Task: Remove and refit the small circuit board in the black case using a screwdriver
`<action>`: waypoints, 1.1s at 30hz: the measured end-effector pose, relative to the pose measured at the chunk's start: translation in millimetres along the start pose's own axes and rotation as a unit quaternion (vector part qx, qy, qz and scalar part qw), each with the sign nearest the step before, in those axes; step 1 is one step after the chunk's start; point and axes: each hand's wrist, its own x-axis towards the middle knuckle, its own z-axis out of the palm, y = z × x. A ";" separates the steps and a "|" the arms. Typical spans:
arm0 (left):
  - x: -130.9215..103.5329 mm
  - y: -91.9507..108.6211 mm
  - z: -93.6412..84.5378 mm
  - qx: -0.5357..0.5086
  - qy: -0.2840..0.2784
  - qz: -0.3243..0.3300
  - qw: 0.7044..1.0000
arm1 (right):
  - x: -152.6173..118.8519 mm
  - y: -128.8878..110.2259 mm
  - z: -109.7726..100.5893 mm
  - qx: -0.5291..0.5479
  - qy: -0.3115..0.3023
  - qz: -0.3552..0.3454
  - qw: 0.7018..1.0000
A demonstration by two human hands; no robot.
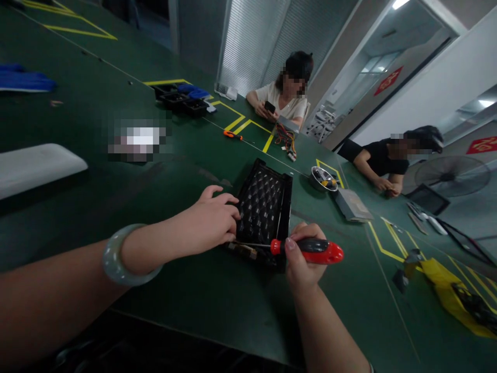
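Observation:
A black casing with a patterned panel lies on the green table in front of me. My left hand rests at its left edge, fingers spread and bent over the rim. My right hand holds a red and black screwdriver at the casing's lower right corner. The screwdriver's shaft points left, across the casing's near end, towards a small brownish part. Its tip is near my left fingers; whether it touches anything cannot be made out.
Beyond the casing are an orange tool, bundled wires, a metal bowl and a grey box. Black trays stand farther left, a white object at far left, a yellow bag at right. Two people sit across the table.

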 end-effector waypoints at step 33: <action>3.2 -6.5 5.2 -0.030 0.010 -0.056 0.998 | 7.4 2.0 -6.3 0.003 0.030 0.060 0.998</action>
